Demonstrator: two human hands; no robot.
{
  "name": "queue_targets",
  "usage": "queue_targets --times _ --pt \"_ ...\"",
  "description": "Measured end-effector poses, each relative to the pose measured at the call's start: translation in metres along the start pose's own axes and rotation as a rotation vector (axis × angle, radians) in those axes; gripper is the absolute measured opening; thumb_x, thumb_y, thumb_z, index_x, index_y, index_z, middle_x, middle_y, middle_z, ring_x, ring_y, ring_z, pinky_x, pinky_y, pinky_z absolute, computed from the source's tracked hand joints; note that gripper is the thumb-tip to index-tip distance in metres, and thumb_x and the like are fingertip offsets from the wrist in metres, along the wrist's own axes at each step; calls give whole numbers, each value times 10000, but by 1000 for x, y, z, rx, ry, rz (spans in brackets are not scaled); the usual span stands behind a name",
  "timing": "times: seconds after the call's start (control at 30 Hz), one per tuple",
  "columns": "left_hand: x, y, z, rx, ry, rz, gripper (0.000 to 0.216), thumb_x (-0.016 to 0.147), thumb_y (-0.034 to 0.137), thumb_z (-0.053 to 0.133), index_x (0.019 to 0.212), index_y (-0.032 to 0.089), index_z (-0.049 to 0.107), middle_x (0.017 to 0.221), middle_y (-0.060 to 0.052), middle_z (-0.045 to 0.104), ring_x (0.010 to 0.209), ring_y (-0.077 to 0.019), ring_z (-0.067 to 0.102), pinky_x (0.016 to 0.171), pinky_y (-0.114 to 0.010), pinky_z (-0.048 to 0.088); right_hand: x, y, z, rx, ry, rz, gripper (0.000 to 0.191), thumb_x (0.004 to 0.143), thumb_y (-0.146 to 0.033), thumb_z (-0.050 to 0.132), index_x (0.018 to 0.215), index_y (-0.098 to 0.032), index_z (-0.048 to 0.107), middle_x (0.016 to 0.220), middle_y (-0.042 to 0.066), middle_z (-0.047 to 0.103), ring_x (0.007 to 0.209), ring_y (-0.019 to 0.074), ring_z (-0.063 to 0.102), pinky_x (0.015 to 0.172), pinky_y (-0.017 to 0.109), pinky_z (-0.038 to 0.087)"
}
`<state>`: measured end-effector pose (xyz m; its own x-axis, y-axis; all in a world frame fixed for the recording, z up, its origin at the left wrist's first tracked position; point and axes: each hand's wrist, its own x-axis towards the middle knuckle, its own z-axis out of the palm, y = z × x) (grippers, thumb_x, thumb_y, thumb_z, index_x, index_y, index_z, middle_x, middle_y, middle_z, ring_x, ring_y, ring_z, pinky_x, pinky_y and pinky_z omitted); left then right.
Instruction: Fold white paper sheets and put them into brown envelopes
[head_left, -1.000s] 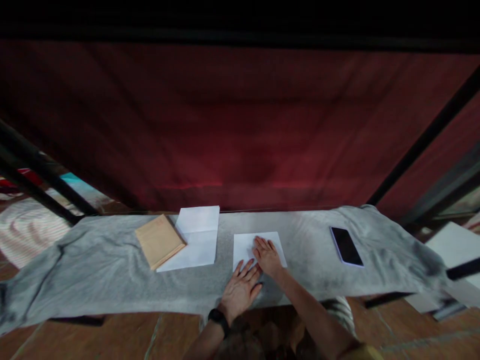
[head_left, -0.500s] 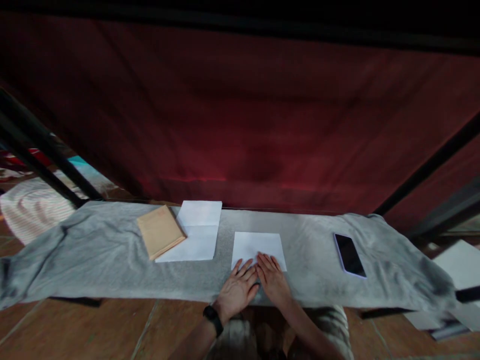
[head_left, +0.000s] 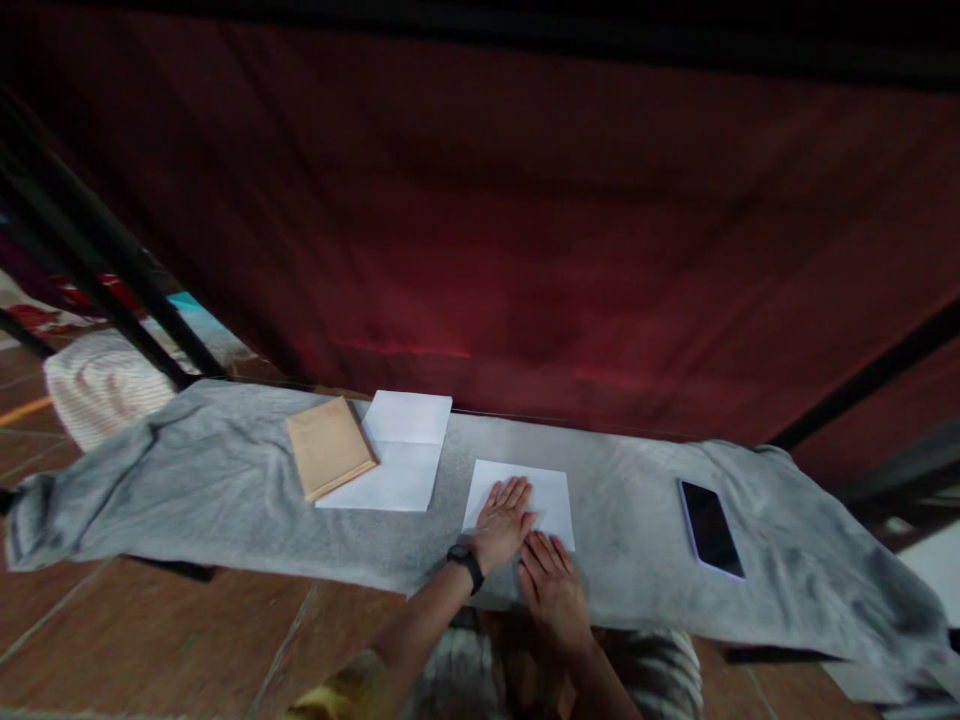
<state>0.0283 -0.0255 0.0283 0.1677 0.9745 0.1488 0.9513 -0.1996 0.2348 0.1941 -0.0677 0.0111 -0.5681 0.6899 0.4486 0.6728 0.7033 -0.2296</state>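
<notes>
A white sheet of paper (head_left: 553, 497), folded or small, lies flat on the grey cloth (head_left: 622, 560) in front of me. My left hand (head_left: 504, 522) rests flat on the middle of this paper, fingers stretched out, a dark band on its wrist. Lower and to the right, my right hand (head_left: 553, 590) lies with its fingers extended over the paper's near edge. The two hands are close together, and neither grasps anything. Part of the paper is hidden beneath them.
On the left, a brown envelope-like packet (head_left: 330, 447) overlaps a larger creased white sheet (head_left: 409, 455). A phone (head_left: 711, 530) with a pale purple case lies on the right. Behind the cloth-covered surface hangs a dark red fabric (head_left: 480, 250), with dark bars (head_left: 877, 380) at both sides.
My left hand has moved up and right, farther onto the paper. The right hand has shifted slightly down toward the near edge. The view has tilted a little.
</notes>
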Motion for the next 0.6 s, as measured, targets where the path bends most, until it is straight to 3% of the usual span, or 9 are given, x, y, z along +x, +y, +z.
queue_targets --times 0.27,0.6 --pt "14 -8 9 64 35 -11 586 1020 468 277 1512 159 351 1589 -97 361 1491 -219 268 1224 -474 222 2 -2 -3 -1 21 0 361 985 -225 424 1267 -243 648 1326 37 654 1282 190 553 1172 403 321" --pt "-12 -6 -4 48 6 51 511 1030 366 259 1493 190 384 1596 -73 355 1483 -204 284 1235 -443 173 -5 6 0 -16 -64 -69 397 985 -217 382 1312 -195 607 1381 80 611 1306 232 534 1180 454 290"
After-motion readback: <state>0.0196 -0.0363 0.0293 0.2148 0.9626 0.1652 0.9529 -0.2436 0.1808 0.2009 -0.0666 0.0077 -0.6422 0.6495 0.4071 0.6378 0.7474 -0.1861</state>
